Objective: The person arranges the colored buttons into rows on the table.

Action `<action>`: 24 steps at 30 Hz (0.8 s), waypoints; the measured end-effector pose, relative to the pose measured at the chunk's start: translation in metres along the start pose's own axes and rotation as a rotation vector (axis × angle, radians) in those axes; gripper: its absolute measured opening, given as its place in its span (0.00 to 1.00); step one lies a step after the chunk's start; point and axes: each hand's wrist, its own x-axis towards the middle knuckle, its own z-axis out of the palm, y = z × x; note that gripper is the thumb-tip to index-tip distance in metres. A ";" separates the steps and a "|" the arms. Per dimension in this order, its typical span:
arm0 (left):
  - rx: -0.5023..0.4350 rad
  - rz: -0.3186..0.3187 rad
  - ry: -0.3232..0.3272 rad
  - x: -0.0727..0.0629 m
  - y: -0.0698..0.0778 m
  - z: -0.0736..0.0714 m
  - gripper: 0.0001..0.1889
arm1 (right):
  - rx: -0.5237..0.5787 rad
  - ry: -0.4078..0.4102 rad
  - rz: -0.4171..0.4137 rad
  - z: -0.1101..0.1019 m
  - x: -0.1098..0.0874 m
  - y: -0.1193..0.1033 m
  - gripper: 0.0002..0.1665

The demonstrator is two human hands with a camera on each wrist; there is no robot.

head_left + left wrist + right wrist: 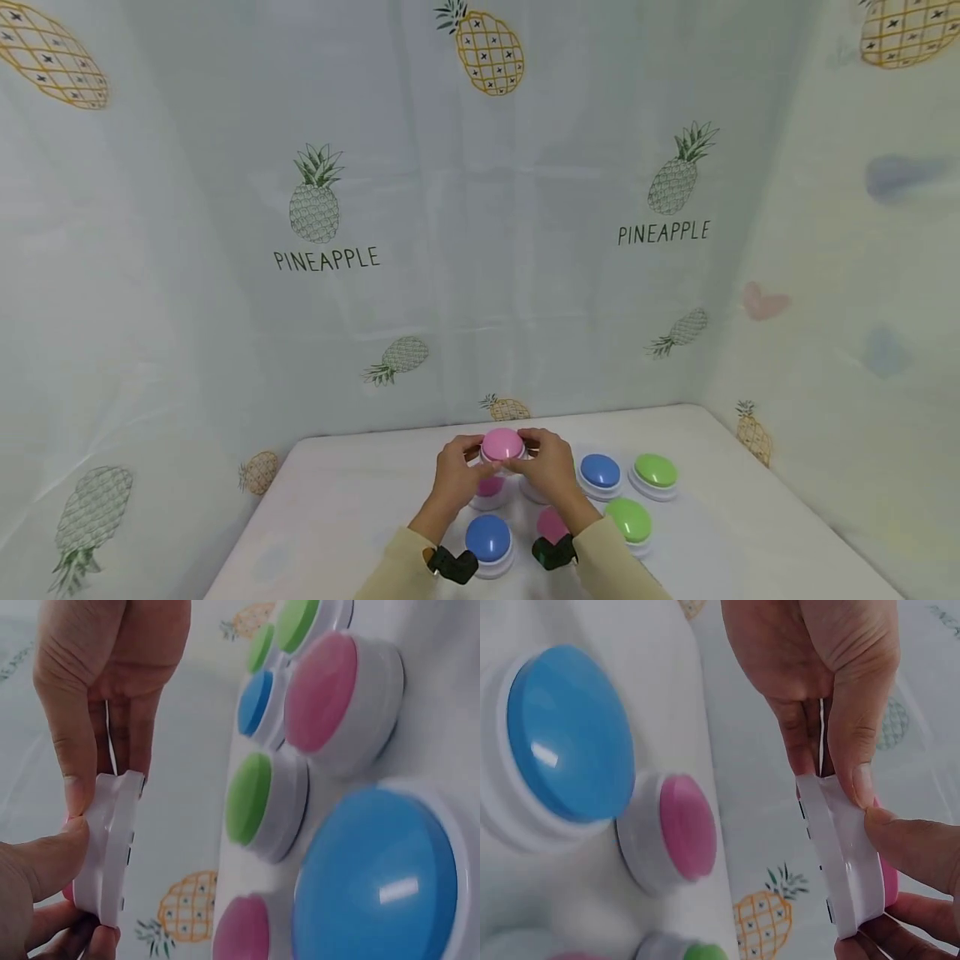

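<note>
Both hands hold a pink-topped push button [502, 445] with a white base, raised above the white table. My left hand [454, 479] grips its left edge and my right hand [551, 467] its right edge, thumbs meeting at the near side. In the left wrist view the white base [109, 840] is tilted on edge, with the left hand [37, 877] low and the right hand [112, 652] above. Its pink dome [889, 881] shows only as a sliver in the right wrist view. Behind the wrists stands another pink button [491, 486], partly hidden.
On the table [345, 500] stand a near blue button [488, 538], a far blue button [600, 471], two green buttons, the farther [656, 471] and the nearer [628, 520], and a pink button [551, 523] partly behind the right forearm. A pineapple-print curtain [480, 208] surrounds the table.
</note>
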 end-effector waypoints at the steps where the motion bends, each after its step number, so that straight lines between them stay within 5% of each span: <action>1: -0.007 0.007 -0.007 0.001 0.002 0.006 0.27 | 0.003 0.011 0.006 -0.005 0.000 0.004 0.36; 11: 0.000 0.116 -0.094 0.010 0.011 0.063 0.27 | -0.014 0.104 0.004 -0.052 -0.009 0.042 0.36; 24: 0.015 0.174 -0.226 0.010 0.021 0.147 0.27 | -0.058 0.204 0.039 -0.116 -0.034 0.094 0.33</action>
